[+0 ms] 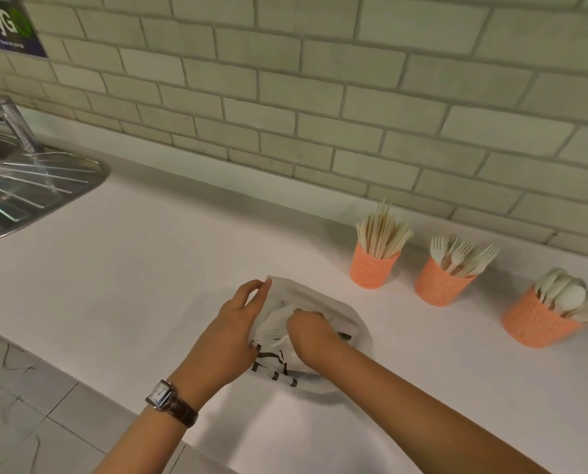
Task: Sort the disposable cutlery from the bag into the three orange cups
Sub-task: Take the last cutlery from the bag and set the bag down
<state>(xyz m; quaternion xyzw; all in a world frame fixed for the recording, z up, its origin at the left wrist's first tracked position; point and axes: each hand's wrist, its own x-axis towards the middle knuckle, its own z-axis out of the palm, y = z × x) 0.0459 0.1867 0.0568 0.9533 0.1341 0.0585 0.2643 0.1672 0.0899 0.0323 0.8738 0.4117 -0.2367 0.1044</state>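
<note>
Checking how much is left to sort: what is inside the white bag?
Pale cutlery shows in the bag, where the right hand reaches in. The left hand holds its rim. Anything deeper is covered.

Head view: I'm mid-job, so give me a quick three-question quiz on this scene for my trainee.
1. True or false: the right hand reaches into the bag.
2. Which cup holds the forks? A. left B. middle C. right
3. Fill in: the watch is on the ___ wrist.

Key:
1. True.
2. B, the middle cup.
3. Left.
</note>
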